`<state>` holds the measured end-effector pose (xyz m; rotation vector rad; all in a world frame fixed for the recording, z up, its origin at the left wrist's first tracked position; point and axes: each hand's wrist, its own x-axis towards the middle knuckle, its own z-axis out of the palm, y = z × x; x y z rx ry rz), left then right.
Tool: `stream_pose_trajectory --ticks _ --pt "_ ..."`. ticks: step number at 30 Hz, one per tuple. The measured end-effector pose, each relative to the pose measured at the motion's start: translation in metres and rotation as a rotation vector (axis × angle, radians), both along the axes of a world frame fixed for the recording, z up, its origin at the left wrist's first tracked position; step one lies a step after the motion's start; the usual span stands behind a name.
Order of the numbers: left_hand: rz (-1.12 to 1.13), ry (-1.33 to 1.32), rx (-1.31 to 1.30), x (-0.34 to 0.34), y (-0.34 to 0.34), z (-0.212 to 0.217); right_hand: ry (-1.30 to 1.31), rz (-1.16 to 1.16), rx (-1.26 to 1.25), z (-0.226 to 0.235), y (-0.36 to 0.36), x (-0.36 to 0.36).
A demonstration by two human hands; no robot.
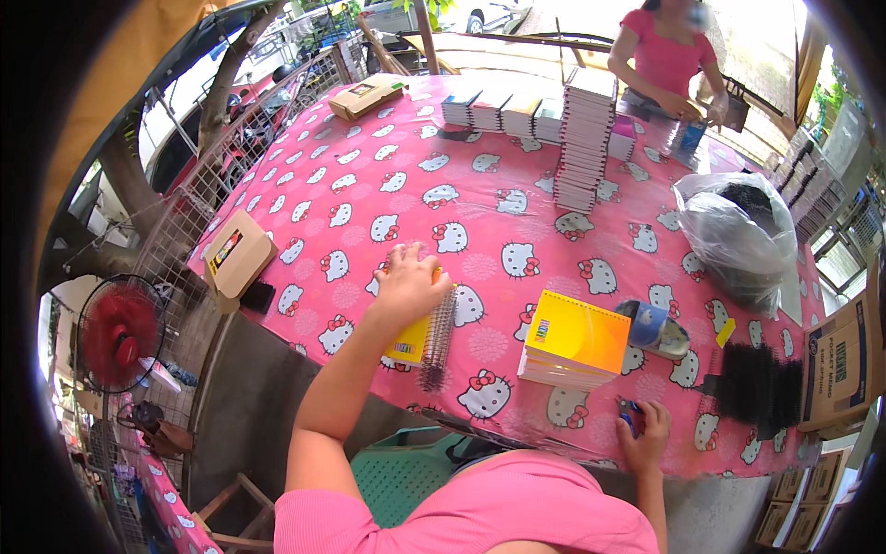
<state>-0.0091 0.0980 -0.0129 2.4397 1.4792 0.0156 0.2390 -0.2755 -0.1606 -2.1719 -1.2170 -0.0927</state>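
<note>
My left hand (412, 288) lies over the far part of a small stack of yellow spiral notebooks (411, 345), its fingers bent round the far end. Dark and silvery wire coils show along the stack's right side. Close to the table's near edge, my right hand (648, 438) is closed on a small blue-handled tool (628, 417); its kind is mostly hidden by the fingers. Between the two hands stands another stack of yellow-orange notebooks (577, 334), which neither hand touches. A blue slipper (653, 330) sits just right of that stack.
Bundled black binding coils (759, 386) lie at the right, beside a cardboard box (844, 355). Behind them sits a plastic bag (738, 242) of dark items. A tall notebook pile (585, 143) stands farther back. Across the table, a person (669, 65) handles something blue. A fan (122, 332) is at left.
</note>
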Motion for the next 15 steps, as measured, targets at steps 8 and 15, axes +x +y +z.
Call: stream_pose_trajectory --ticks 8,15 --pt "0.142 0.002 0.078 -0.007 -0.010 0.012 0.007 0.012 -0.011 -0.003 -0.001 0.002" --pt "0.274 -0.144 -0.024 -0.031 -0.035 0.006 0.002 -0.001 -0.014 -0.004 -0.002 0.002"
